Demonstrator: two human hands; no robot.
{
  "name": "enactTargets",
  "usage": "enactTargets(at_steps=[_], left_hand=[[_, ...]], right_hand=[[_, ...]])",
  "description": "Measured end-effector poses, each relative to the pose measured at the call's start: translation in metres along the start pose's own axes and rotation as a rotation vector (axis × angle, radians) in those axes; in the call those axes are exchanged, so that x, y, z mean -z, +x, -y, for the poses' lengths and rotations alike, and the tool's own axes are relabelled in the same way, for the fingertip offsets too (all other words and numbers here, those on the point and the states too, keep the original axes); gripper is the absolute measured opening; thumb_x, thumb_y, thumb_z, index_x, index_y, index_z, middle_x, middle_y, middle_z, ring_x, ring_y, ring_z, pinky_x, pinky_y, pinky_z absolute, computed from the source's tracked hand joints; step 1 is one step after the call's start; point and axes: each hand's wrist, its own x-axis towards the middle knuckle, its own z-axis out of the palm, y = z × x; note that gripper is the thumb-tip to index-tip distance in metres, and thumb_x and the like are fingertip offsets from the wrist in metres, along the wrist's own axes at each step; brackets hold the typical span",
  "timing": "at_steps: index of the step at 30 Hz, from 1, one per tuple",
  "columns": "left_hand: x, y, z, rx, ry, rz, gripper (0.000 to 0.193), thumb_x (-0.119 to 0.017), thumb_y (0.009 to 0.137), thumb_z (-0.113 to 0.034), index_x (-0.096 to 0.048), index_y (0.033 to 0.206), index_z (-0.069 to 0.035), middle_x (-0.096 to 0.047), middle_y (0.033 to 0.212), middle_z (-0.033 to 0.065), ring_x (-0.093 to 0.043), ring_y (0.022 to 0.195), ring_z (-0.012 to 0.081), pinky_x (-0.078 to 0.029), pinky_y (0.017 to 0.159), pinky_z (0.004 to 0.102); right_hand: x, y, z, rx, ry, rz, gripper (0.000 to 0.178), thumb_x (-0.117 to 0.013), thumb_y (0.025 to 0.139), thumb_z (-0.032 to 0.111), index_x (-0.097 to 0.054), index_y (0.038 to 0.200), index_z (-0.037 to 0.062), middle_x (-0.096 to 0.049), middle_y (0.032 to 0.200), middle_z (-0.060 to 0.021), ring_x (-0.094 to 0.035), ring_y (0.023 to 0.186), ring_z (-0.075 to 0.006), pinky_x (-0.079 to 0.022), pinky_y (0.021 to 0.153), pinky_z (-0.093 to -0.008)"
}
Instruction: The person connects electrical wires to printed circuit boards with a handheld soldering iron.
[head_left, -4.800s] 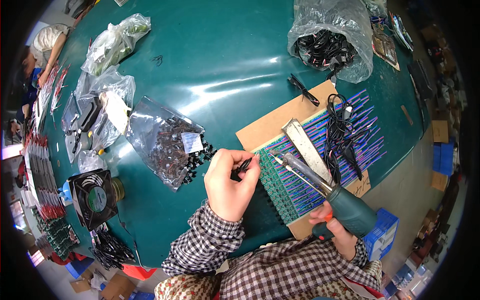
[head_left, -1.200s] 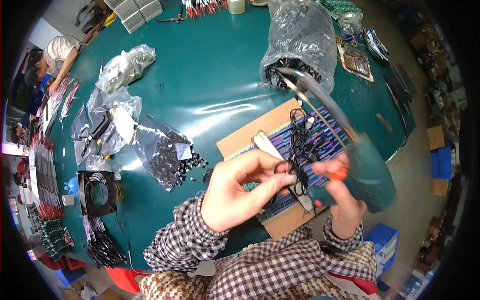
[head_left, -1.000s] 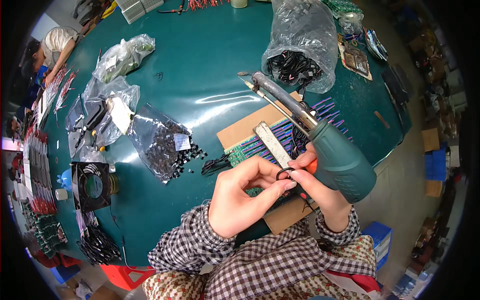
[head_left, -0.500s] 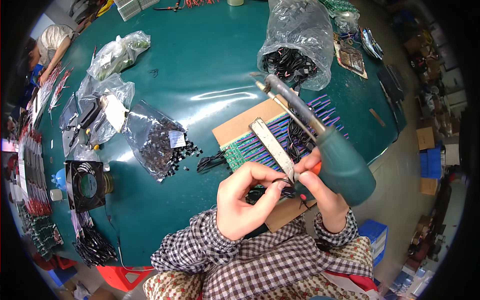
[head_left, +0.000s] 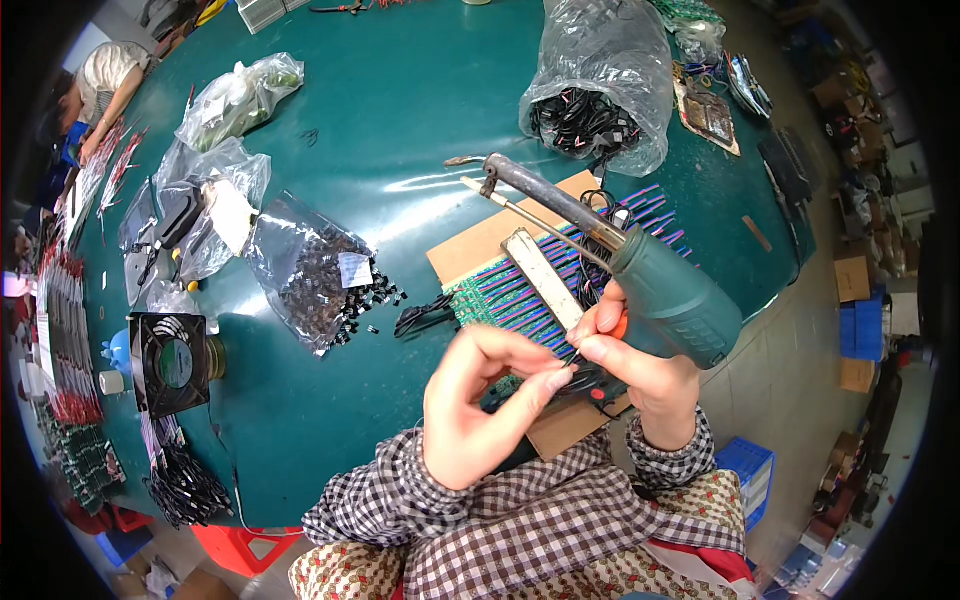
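Note:
My left hand (head_left: 478, 405) pinches a thin dark wire (head_left: 568, 364) between thumb and forefinger. My right hand (head_left: 645, 375) is closed, its thumb and forefinger meeting at the wire's end. A teal soldering gun (head_left: 680, 300) with an orange trigger lies against that hand, apparently held by it, though the grip is mostly hidden. Its metal tip and thin feed tube point up and left, clear of the table. Under both hands are a worn pale metal bar (head_left: 543, 280) and green circuit boards (head_left: 475, 305) with rows of purple-blue wires, on a cardboard sheet (head_left: 465, 255). Black cables (head_left: 590, 285) lie over the wires.
To the left lies an open bag of small black connectors (head_left: 315, 270), some spilled. A small black fan (head_left: 170, 365) stands farther left. A clear bag of black cables (head_left: 590, 120) sits at the back. A co-worker's arm (head_left: 115, 105) reaches in at far left.
The soldering gun has swung left, its tip now farther left. My right fingers have shifted slightly left and closed in on the wire beside my left fingertips.

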Motion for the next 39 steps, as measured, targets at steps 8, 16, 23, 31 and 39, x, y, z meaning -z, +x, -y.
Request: enactTargets(at_steps=[8,16,23,31,39], left_hand=[[-0.006,0.000,-0.006,0.345,-0.176,-0.163,0.009,-0.061,0.076,0.000,-0.056,0.083,0.001,-0.058,0.080,0.0050,-0.059,0.075,0.0108,-0.048,0.072,0.0224],[-0.008,0.003,-0.004,0.009,0.325,-0.206,0.009,-0.063,0.069,0.001,-0.055,0.074,0.000,-0.055,0.066,0.0093,-0.057,0.058,0.0176,-0.045,0.054,0.0267],[-0.011,0.001,0.000,-0.013,0.369,-0.188,0.011,-0.063,0.071,0.003,-0.055,0.078,0.002,-0.055,0.073,0.0099,-0.056,0.065,0.0155,-0.045,0.062,0.0254],[-0.018,-0.005,0.012,0.152,-0.085,-0.275,0.008,-0.059,0.076,0.003,-0.055,0.083,0.004,-0.055,0.078,0.0083,-0.058,0.070,0.0122,-0.049,0.060,0.0224],[-0.017,-0.009,0.015,0.270,-0.178,-0.325,0.006,-0.060,0.077,0.002,-0.056,0.081,0.003,-0.055,0.078,0.0046,-0.054,0.069,0.0059,-0.044,0.061,0.0182]], right_hand=[[-0.008,-0.002,0.000,0.007,-0.095,-0.013,0.028,-0.060,0.075,-0.003,-0.048,0.100,-0.0003,-0.057,0.085,-0.0070,-0.056,0.081,-0.0119,-0.046,0.067,-0.0213],[-0.002,-0.004,-0.002,-0.030,-0.160,0.057,0.029,-0.061,0.074,-0.002,-0.049,0.101,-0.0004,-0.057,0.077,-0.0038,-0.052,0.063,-0.0049,-0.040,0.049,-0.0165],[-0.008,-0.009,-0.011,0.000,-0.142,-0.029,0.028,-0.058,0.075,-0.004,-0.049,0.102,-0.0011,-0.056,0.079,-0.0038,-0.053,0.066,-0.0063,-0.043,0.055,-0.0181],[-0.015,-0.010,-0.011,-0.023,0.007,-0.095,0.029,-0.055,0.075,-0.009,-0.046,0.101,-0.0022,-0.052,0.086,-0.0058,-0.055,0.079,-0.0128,-0.046,0.070,-0.0249],[-0.023,-0.023,-0.022,-0.042,0.025,-0.148,0.021,-0.053,0.075,-0.010,-0.046,0.092,0.0007,-0.048,0.087,-0.0054,-0.054,0.080,-0.0136,-0.046,0.072,-0.0255]])
